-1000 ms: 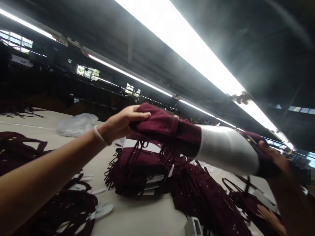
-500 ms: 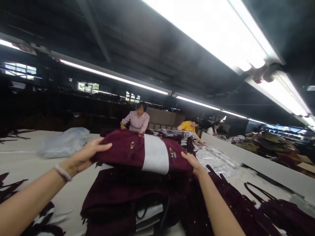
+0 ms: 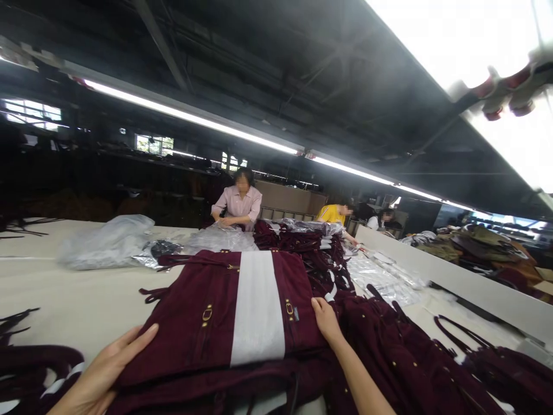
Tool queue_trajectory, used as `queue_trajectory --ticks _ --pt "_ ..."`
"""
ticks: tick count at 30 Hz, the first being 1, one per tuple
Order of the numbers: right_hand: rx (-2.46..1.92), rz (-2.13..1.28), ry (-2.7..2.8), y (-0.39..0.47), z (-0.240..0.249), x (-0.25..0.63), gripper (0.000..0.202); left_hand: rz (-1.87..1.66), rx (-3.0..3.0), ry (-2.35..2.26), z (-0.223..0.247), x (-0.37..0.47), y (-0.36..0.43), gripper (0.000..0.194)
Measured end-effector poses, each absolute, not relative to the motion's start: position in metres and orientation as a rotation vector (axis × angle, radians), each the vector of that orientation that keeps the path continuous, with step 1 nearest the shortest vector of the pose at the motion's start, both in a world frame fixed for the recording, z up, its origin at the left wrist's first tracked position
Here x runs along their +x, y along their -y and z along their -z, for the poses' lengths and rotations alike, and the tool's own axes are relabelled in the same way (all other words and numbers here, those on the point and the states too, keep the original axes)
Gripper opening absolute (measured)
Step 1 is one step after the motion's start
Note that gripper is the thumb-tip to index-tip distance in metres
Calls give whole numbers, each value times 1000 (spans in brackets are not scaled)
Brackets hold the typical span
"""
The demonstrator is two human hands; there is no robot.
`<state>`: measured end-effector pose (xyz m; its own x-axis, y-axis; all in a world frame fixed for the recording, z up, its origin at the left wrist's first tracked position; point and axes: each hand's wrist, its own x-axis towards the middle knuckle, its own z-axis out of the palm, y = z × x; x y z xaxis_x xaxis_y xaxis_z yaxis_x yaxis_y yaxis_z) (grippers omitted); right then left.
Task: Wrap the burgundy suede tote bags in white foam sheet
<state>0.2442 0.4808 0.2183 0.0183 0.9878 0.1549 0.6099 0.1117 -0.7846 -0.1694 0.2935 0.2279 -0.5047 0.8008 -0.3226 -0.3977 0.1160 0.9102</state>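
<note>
A maroon fabric bag [image 3: 216, 311] with brass buckles and a white band [image 3: 259, 305] around its middle lies face up on more maroon bags, in front of me. My left hand [image 3: 108, 369] holds its lower left edge, thumb on top and fingers partly hidden beneath. At its right edge, my right hand [image 3: 326, 320] grips the side with the thumb on top; the other fingers are mostly out of sight.
Clear plastic bags [image 3: 108, 242] lie on the pale table [image 3: 26, 288] at left. Maroon bags are piled at right [image 3: 401, 351] and beyond. Across the table, a person in pink [image 3: 239, 204] handles plastic; another wears yellow [image 3: 332, 214].
The banded bag, seen at a low angle and raised before, now lies flatter and nearer, its front in full view. Both hands have come lower. The person in pink has both hands together on plastic.
</note>
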Motion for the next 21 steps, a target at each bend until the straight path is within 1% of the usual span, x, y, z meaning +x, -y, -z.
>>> queue_trajectory --ticks 2,4,6,7,9,12,15,17,19,21 --pt "-1677 -499 1676 -475 -232 241 36 -1558 438 -1256 -235 -167 -294 63" --pt "-1718 -223 1747 -467 -255 229 40 -1552 419 -1221 -239 -169 -295 63" --pt "-1626 34 1880 -457 -279 205 43 -1551 415 -1224 -242 -172 -296 62" --pt "-1537 99 1953 -452 -288 190 45 -1550 420 -1228 -243 -174 -296 61" --pt "-1354 91 2077 -444 -297 154 51 -1561 431 -1236 -243 -176 -296 59" --pt "-1233 -31 2282 -444 -280 103 62 -1583 441 -1217 -238 -176 -297 58" --pt "-1306 -103 2433 -458 -246 74 66 -1629 503 -1226 -230 -175 -302 54" --pt "-1357 -90 2458 -470 -233 66 66 -1665 565 -1272 -227 -176 -308 48" --pt "-1380 -99 2483 -479 -235 64 66 -1702 602 -1327 -226 -179 -315 44" --pt "-1412 -167 2524 -483 -248 64 65 -1736 630 -1358 -226 -181 -319 44"
